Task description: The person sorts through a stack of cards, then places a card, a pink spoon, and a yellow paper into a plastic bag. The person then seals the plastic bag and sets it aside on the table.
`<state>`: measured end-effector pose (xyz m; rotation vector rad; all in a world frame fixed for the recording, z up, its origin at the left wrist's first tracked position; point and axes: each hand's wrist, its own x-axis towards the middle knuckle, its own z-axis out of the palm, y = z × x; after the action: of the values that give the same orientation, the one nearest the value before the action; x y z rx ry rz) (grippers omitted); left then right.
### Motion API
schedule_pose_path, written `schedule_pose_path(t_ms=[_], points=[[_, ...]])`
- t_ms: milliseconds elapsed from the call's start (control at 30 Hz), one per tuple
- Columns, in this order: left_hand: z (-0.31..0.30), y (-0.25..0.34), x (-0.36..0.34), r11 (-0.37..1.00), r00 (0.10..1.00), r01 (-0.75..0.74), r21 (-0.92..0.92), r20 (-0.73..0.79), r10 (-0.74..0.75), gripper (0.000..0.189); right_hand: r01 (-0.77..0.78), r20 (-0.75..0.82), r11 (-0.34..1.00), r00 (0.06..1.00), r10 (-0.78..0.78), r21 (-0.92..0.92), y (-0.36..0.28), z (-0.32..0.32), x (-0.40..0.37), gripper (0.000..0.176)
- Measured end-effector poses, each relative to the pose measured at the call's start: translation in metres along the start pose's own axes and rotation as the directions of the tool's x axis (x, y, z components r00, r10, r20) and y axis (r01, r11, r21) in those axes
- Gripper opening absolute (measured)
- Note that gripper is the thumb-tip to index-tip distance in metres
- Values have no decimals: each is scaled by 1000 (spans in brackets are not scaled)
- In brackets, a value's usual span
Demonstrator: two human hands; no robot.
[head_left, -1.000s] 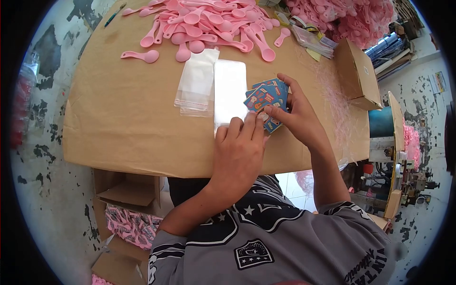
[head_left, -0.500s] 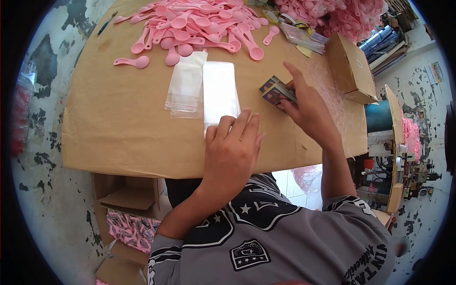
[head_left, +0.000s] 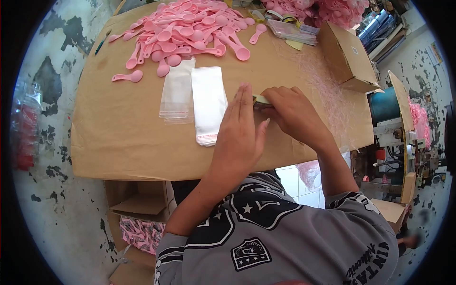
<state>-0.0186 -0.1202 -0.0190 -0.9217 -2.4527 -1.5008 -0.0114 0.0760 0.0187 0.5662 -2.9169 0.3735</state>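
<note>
My right hand (head_left: pixel 298 116) grips a small stack of printed cards (head_left: pixel 260 100), held just above or on the table; most of it is hidden behind the fingers. Against the stack's left end, my left hand (head_left: pixel 239 130) stands upright with fingers straight and thumb apart, holding nothing. Just left of that hand lies a pile of clear plastic sleeves (head_left: pixel 208 102) with a reddish strip at the near end. Beside it, more clear sleeves (head_left: pixel 176 95) lie fanned out, their far end close to the pink spoons.
A big heap of pink measuring spoons (head_left: pixel 185 28) covers the table's far side, with one single spoon (head_left: pixel 128 76) to its left. At the right stand an open cardboard box (head_left: pixel 344 59) and thin plastic strands (head_left: pixel 327 90). Tape rolls (head_left: pixel 289 19) lie at the back.
My left hand has come off the sleeve pile and turned upright against the cards. My right hand has moved left and nearer with the stack. The camera view has shifted slightly.
</note>
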Motion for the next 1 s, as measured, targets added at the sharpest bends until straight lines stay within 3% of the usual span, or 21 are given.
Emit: schedule_pose_path(t_ms=[200, 367, 433, 500, 700, 800, 900, 1000], points=[[17, 1, -1, 997, 999, 31, -74, 11, -30, 77, -75, -107, 992, 991, 85, 97, 4, 1, -10, 37], [11, 23, 3, 867, 951, 290, -405, 226, -212, 78, -90, -168, 981, 979, 119, 174, 13, 7, -27, 41], [14, 24, 3, 845, 947, 301, -442, 239, -212, 78, -92, -186, 970, 973, 135, 225, 15, 13, -30, 43], [23, 19, 0, 892, 975, 205, -404, 168, -148, 78, -97, -195, 950, 968, 159, 296, 15, 16, -31, 47], [28, 8, 0, 885, 969, 235, -402, 162, -184, 74, -186, -162, 778, 924, 346, 600, 14, 11, -40, 52], [30, 8, 2, 890, 966, 252, -381, 157, -206, 70, -194, -238, 775, 883, 405, 601, 22, 28, -52, 49], [29, 6, 4, 921, 966, 247, -302, 152, -210, 65, -253, -177, 671, 847, 502, 697, 24, 36, -61, 42], [33, 3, 3, 960, 982, 182, -214, 94, -165, 64, -377, -13, 565, 824, 567, 734, 22, 32, -63, 32]])
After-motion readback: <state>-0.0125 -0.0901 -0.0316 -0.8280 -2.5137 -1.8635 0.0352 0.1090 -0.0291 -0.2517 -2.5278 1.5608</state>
